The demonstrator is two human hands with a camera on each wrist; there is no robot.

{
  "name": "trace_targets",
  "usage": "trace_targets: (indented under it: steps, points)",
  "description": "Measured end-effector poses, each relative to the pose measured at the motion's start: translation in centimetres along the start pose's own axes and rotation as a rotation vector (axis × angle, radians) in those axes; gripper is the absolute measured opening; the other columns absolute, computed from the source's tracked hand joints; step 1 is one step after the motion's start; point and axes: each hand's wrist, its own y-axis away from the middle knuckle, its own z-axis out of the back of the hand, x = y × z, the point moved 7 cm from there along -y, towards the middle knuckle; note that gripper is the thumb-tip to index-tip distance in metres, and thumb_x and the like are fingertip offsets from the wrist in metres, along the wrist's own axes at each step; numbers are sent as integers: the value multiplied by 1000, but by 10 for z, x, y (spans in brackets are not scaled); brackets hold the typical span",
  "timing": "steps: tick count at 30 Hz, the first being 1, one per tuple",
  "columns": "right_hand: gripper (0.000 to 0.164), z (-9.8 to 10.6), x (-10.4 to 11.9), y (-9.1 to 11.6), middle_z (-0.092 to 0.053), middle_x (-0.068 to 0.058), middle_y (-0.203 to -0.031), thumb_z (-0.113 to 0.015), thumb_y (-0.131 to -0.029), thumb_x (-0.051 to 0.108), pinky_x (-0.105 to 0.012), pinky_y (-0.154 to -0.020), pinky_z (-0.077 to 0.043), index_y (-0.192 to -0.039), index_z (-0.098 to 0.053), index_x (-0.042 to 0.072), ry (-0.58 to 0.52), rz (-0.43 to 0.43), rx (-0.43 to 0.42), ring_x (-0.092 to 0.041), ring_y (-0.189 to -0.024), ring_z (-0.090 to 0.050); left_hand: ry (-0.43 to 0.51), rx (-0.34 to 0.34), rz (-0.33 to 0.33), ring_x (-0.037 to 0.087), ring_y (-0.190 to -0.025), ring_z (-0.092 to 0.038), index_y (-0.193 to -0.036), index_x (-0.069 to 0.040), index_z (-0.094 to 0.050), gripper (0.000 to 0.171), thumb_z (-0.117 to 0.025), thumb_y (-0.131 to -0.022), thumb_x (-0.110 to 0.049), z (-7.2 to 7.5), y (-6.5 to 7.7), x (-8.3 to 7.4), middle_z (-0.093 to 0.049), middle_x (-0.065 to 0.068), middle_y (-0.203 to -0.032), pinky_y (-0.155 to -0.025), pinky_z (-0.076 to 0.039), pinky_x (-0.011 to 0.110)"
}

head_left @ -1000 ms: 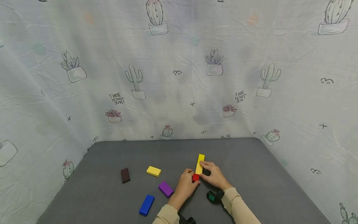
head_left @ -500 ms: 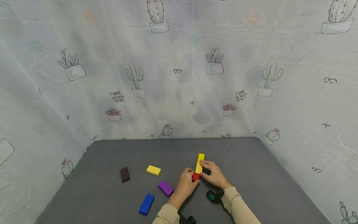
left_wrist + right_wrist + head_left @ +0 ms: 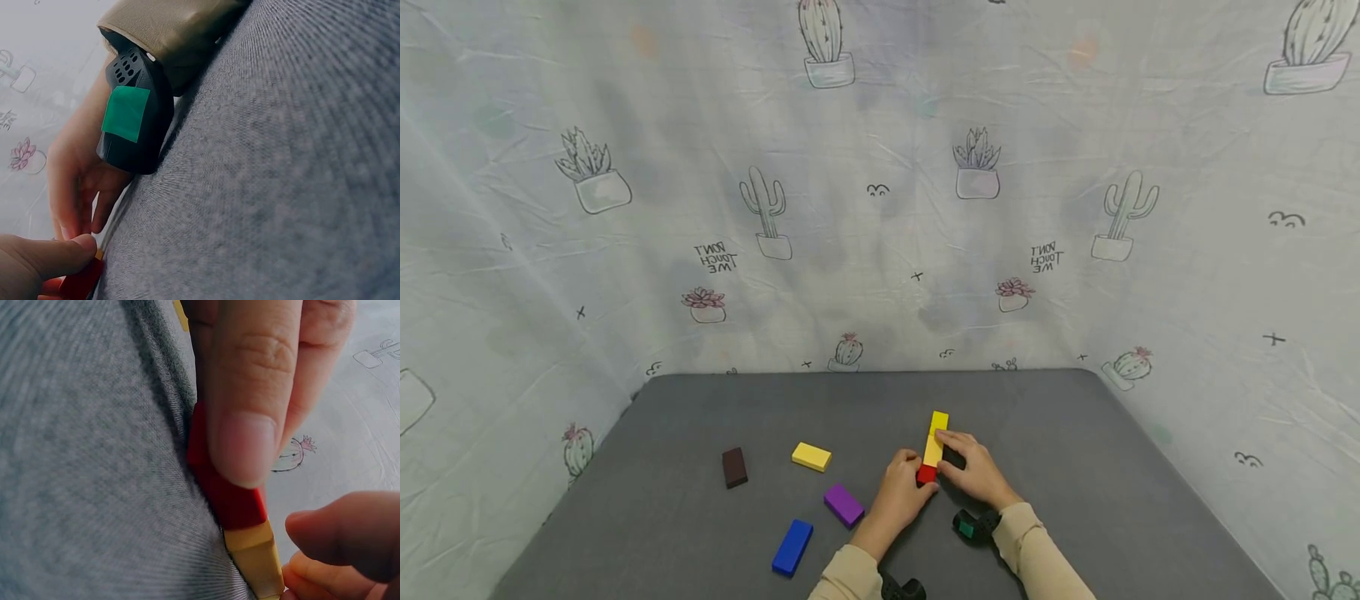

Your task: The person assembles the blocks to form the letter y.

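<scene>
Left hand and right hand are meeting over a short row of blocks on the grey desk. Curling round a red block, the left hand is gripping it between thumb and fingers at the row's near end. Red is touching the middle yellow block, which is lying end to end with the far yellow block. Fingers of the right hand are touching the middle yellow's right side; whether they are gripping it, I cannot tell. To the left, a purple block, a blue block, a loose yellow block and a dark brown block are lying apart. Behind, a pale cloth is showing printed containers: a ribbed cactus is standing in an upper pot, and a reddish succulent is filling a lower pot.
</scene>
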Motion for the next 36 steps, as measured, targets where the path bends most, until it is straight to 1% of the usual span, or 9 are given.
trace_targets:
  steps: [4,12,15,19,22,26,29,33,36]
  points:
    - [48,0,0,1,-57,-14,-132,-66,-87,18,-58,-99,-40,-131,-56,3,-16,-16,-1,-36,-124,-49,2,-1,-10,29,-97,-62,-107,8,-67,42,-79,-77,-19,0,0,-1,-59,16,-111,-84,-54,40]
    - [48,1,-1,0,-57,-15,-131,-67,-87,18,-58,-99,-40,-131,-56,2,-16,-17,-2,-37,-124,-49,0,24,1,29,-99,-61,-109,8,-66,44,-78,-78,-20,-3,-3,-2,-58,16,-113,-85,-53,40]
    - [48,1,-1,0,-57,-15,-132,-67,-87,17,-57,-99,-40,-131,-56,2,-18,-16,-3,-37,-124,-49,12,22,2,29,-98,-61,-108,8,-66,43,-78,-78,-20,-3,-3,-2,-58,16,-112,-85,-53,41]
    - [48,1,-1,-1,-57,-14,-131,-66,-87,17,-57,-98,-41,-131,-56,2,-2,-3,-2,-36,-123,-50,51,14,9,27,-96,-61,-107,6,-67,41,-79,-77,-19,-4,-4,0,-57,15,-110,-84,-53,41]
    - [48,3,-2,-1,-57,-15,-131,-66,-86,17,-58,-97,-41,-131,-56,2,-4,1,0,-36,-123,-49,73,20,3,25,-94,-59,-108,4,-66,41,-78,-78,-20,-6,-4,1,-55,13,-109,-84,-52,39]
    - [50,4,-1,-1,-56,-16,-132,-67,-86,17,-59,-97,-41,-132,-55,2,-18,14,-6,-38,-124,-48,75,36,-15,25,-95,-58,-112,4,-64,44,-78,-79,-22,-8,-4,2,-53,12,-110,-86,-52,38]
    - [51,4,1,-1,-56,-17,-132,-67,-85,17,-60,-95,-42,-132,-54,1,3,38,-17,-39,-122,-49,88,43,-11,25,-97,-58,-114,3,-63,45,-77,-79,-22,-9,-4,4,-52,12,-112,-87,-52,39]
    - [54,4,1,-1,-55,-18,-133,-68,-85,18,-61,-94,-42,-133,-53,-1,29,49,-21,-41,-122,-49,100,50,-6,26,-99,-58,-115,3,-63,46,-77,-80,-23,-9,-3,5,-52,12,-114,-88,-51,40]
    - [59,2,-1,-1,-51,-20,-137,-69,-84,22,-63,-97,-38,-135,-50,-2,33,28,-6,-43,-126,-45,102,53,-2,26,-101,-58,-117,3,-62,47,-76,-80,-23,-10,-2,6,-52,13,-116,-89,-51,40]
